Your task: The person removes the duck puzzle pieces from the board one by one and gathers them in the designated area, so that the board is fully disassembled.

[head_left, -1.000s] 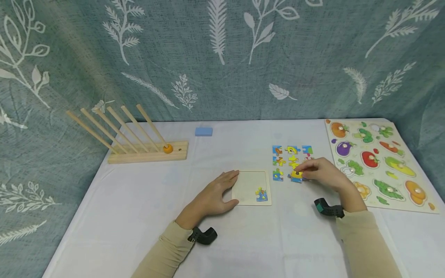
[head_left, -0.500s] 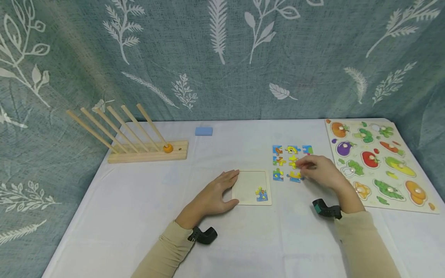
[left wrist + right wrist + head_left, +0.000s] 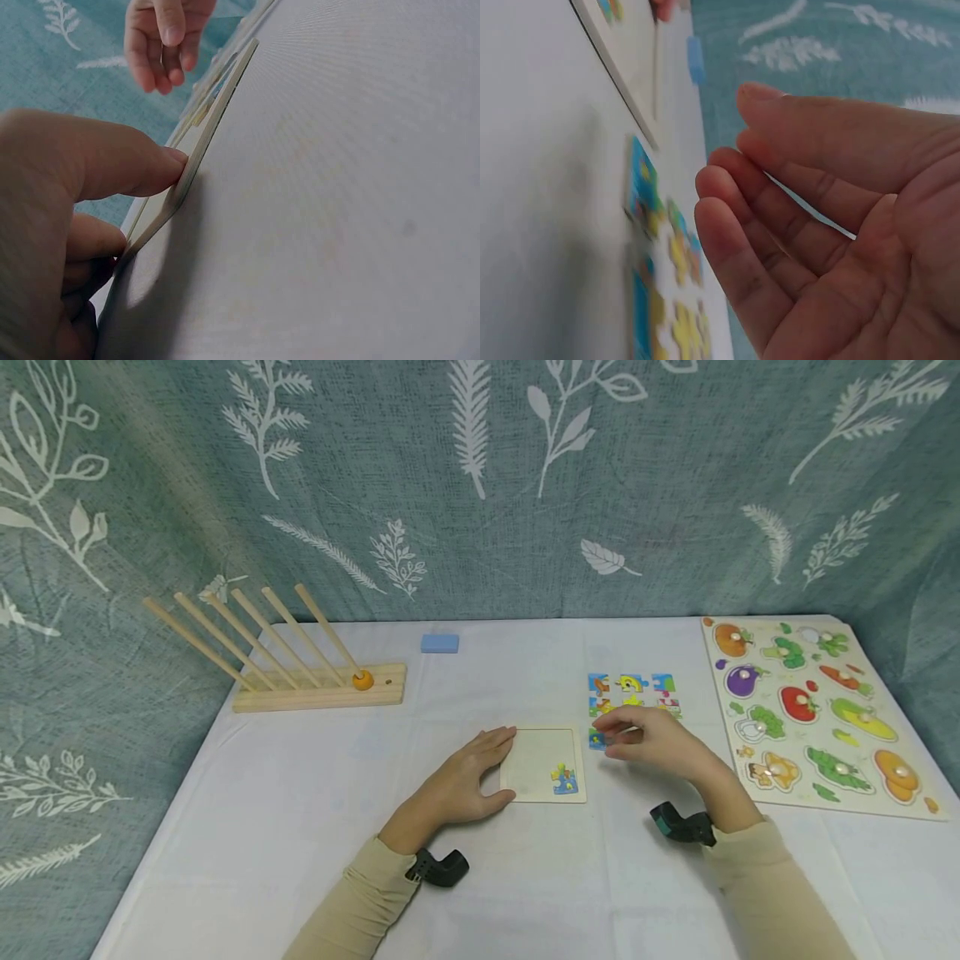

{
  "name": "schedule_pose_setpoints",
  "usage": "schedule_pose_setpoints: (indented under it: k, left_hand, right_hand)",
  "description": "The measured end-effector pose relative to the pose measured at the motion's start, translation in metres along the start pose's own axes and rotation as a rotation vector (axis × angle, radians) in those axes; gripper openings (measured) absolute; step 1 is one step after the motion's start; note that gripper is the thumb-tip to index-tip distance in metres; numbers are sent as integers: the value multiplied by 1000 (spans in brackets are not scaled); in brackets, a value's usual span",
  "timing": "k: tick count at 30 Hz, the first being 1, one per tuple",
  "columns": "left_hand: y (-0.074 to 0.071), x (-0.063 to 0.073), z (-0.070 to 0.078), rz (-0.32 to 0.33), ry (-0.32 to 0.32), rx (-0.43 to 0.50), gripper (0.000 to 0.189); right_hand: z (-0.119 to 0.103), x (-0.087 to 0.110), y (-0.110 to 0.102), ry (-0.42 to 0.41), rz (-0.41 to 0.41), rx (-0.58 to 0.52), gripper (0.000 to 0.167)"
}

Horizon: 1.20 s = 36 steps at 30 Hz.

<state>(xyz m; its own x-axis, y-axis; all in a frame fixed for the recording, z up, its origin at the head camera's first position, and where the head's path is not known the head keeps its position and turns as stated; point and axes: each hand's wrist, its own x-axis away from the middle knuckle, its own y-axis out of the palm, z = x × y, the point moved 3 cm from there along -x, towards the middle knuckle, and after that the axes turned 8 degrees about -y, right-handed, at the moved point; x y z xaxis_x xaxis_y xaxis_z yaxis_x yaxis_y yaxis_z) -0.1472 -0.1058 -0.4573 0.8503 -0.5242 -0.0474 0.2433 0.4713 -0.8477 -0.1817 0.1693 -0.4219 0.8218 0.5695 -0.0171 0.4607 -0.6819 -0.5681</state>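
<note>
A square pale wooden puzzle tray point(image 3: 534, 767) lies on the white table with one blue-and-yellow jigsaw piece point(image 3: 564, 780) in its lower right corner. My left hand point(image 3: 456, 783) rests along the tray's left side, thumb near the lower corner and straight fingers at the upper one. In the left wrist view the thumb point(image 3: 131, 161) touches the tray's edge. Right of the tray, my right hand point(image 3: 654, 742) hovers over loose jigsaw pieces point(image 3: 632, 682) set in rows, covering some. Its fingers point(image 3: 742, 259) are loosely curled, and no piece shows between them and the thumb.
A wooden peg stand point(image 3: 318, 695) with an orange bead point(image 3: 363, 680) stands at the back left. Near it lies a blue block point(image 3: 439, 644). A vegetable knob puzzle board point(image 3: 813, 752) lies at the right. Behind the table hangs a leaf-patterned curtain point(image 3: 510, 552).
My right hand has moved left across the loose pieces, towards the tray, uncovering a piece on the right. A yellow-and-blue piece it touched shifted slightly left. The left hand stays put.
</note>
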Motion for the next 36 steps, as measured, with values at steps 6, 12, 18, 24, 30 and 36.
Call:
schedule_pose_setpoints:
  k: [6,12,18,24,30,36]
  left_hand:
    - [0,-1,0,-3,-5,-5,72]
    - [0,-1,-1,-6,-10,3,72]
    - [0,-2,-1,-5,-5,2,72]
    - [-2,-2,-1,-1,-3,4,72]
    - [-1,-2,-2,-1,-4,7,72]
    - [1,0,-1,8,0,11,72]
  right_hand:
    - [-7,-6,20,-81,-43,11,32]
    - [-11,-9,36,-94,-115,2,33]
    - [-13,-11,46,-115,-166,97,33]
    - [-13,-13,50,-116,-172,172,33]
    - [-12,-14,51,-98,-157,177,33]
    - [-12,-14,55,-73,-142,192,32]
